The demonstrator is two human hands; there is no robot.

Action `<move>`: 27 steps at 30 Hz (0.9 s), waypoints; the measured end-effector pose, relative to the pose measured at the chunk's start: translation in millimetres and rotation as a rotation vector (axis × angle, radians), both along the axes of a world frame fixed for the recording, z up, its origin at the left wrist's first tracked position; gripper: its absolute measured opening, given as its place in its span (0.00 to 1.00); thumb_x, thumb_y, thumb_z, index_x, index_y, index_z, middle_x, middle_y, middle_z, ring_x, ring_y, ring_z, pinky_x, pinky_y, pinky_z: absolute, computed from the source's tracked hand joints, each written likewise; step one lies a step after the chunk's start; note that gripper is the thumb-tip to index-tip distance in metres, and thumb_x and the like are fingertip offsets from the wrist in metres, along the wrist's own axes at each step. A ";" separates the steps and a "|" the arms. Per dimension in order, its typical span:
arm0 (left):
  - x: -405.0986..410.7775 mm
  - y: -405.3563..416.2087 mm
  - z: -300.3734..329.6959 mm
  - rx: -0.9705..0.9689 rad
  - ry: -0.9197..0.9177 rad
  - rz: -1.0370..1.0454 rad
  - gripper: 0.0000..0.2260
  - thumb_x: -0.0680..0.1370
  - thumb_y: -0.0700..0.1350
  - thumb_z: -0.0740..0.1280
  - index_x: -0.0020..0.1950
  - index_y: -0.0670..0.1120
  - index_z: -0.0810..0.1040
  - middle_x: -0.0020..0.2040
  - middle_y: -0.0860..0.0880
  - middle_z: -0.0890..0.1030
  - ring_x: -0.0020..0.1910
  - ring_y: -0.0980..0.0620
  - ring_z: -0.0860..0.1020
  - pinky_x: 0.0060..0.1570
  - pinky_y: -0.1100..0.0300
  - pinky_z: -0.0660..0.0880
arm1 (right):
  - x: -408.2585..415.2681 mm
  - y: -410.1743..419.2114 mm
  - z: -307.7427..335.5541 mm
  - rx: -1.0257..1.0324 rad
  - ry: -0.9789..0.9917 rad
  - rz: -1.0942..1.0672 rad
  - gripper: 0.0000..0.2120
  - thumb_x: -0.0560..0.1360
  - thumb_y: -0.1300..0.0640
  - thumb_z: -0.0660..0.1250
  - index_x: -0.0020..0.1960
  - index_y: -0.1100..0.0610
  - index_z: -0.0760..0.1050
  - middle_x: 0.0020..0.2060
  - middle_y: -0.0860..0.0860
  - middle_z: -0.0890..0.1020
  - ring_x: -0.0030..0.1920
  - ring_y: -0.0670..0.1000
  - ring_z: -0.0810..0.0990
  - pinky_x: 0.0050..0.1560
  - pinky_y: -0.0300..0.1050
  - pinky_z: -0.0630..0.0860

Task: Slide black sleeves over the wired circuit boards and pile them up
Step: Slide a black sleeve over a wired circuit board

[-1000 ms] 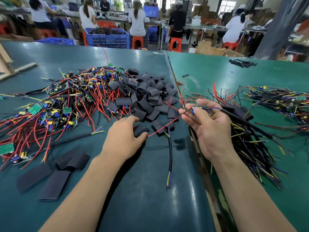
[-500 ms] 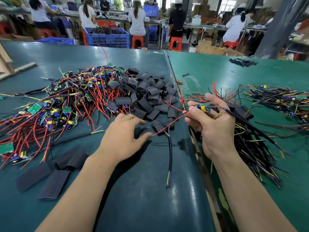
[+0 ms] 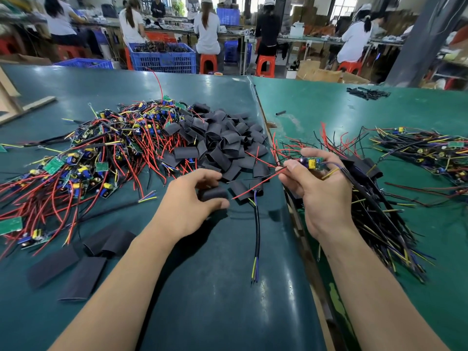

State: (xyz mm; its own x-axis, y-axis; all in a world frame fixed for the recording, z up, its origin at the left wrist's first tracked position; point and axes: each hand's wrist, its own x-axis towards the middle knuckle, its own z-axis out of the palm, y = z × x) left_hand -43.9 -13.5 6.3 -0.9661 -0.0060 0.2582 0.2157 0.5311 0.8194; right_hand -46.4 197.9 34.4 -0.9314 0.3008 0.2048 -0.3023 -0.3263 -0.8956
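Two hands (image 3: 187,206), five seated workers (image 3: 207,29), three flat sleeves (image 3: 81,277) lower left, two blue crates (image 3: 162,59), boards too many to count

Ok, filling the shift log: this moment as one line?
left hand: grips black sleeve | right hand: pinches wired circuit board | sleeve not on board

Two green-topped tables (image 3: 202,300) butt together. Left one carries tangled wired circuit boards (image 3: 88,160), a heap of black sleeves (image 3: 222,140), flat sleeves (image 3: 83,277) near front, one loose black cable (image 3: 257,229). Right table (image 3: 329,110): sleeved boards pile (image 3: 374,206), more boards (image 3: 425,148).
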 end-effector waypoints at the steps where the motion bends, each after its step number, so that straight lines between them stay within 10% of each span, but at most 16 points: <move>1: 1.1 1.3 2.2 0.074 0.024 -0.012 0.21 0.67 0.39 0.80 0.56 0.51 0.80 0.49 0.55 0.81 0.49 0.60 0.80 0.53 0.66 0.75 | 0.1 -0.1 0.2 -0.015 0.005 -0.009 0.12 0.73 0.70 0.71 0.49 0.56 0.75 0.36 0.54 0.82 0.38 0.54 0.84 0.40 0.42 0.80; 27: 4.9 8.2 10.3 0.433 0.279 -0.145 0.19 0.67 0.42 0.77 0.55 0.50 0.77 0.50 0.50 0.78 0.51 0.60 0.77 0.61 0.63 0.73 | 0.5 -4.0 3.4 -0.141 -0.015 -0.051 0.11 0.73 0.71 0.70 0.45 0.56 0.75 0.33 0.51 0.82 0.33 0.49 0.83 0.38 0.39 0.80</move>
State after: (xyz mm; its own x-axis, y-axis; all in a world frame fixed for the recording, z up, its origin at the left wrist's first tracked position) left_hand -38.9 -5.3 16.6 -0.8600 -0.0404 0.5087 0.5026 0.1052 0.8581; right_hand -45.9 193.9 37.8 -0.9171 0.3721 0.1432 -0.3082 -0.4337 -0.8467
